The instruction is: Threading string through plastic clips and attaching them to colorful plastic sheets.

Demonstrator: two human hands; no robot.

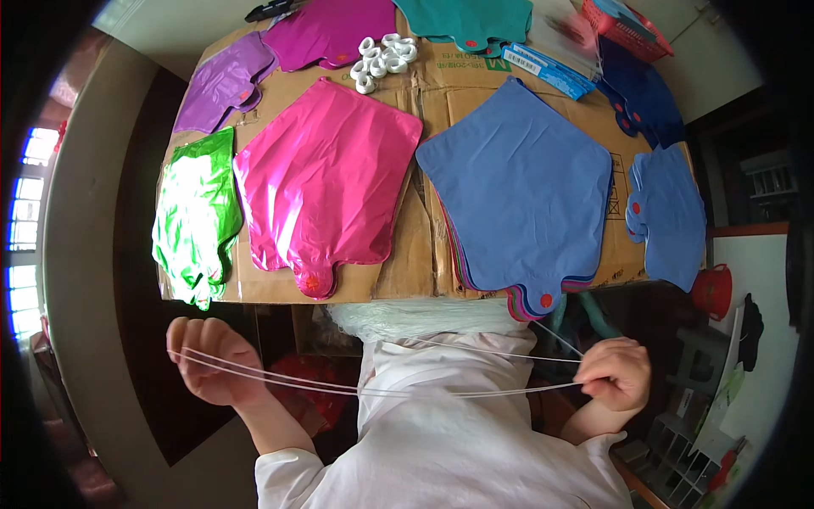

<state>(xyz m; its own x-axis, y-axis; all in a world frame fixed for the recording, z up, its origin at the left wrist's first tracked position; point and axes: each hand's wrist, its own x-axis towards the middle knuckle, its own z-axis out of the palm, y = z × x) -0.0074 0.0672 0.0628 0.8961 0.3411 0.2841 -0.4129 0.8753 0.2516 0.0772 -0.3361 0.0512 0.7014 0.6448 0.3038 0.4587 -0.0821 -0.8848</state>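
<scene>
A thin white string [314, 388] stretches in doubled strands across my front. My left hand [212, 360] is closed in a fist around its left end. My right hand [615, 373] pinches the other end, where further strands run up and left toward the table edge. Between my hands, a bundle of pale white strings [424, 321] lies across my lap against the table edge. Above my right hand is a stack of star-shaped foil balloons [517, 187], blue on top, its tabs overhanging the edge. A pink foil balloon pile [326, 182] lies beside it.
Flattened cardboard [407, 276] covers the table. Around it lie green foil balloons [199, 212], purple ones [225, 85], teal ones [466, 21] and a smaller blue pile [670, 216]. Small white rings [386, 61], blue-white packets [549, 69] and a red basket [627, 30] sit at the back.
</scene>
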